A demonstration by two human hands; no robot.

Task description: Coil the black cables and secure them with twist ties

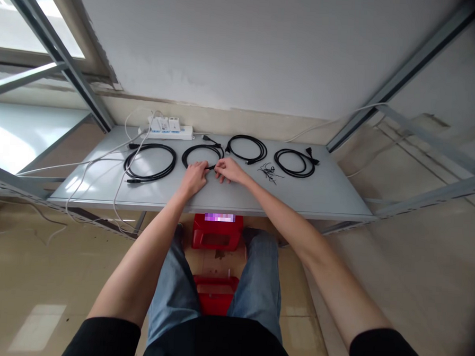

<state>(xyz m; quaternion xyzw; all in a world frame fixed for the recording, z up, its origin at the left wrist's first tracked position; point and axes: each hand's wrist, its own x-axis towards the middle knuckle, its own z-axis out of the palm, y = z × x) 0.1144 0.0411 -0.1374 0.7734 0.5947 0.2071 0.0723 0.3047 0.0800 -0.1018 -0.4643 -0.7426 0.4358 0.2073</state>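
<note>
A coiled black cable lies on the grey shelf, its plug ends at the back of the coil. My left hand is at the coil's near side, fingers closed on the cable. Close beside it, my right hand pinches at the coil's near right edge. What sits between those fingertips is too small to make out. To the right lies a loose heap of short black ties, apart from both hands.
More coiled black cables lie on the shelf: one at left, one at back, one at right. A white power strip stands against the wall. White cords hang over the shelf's left side. Below is a red stool.
</note>
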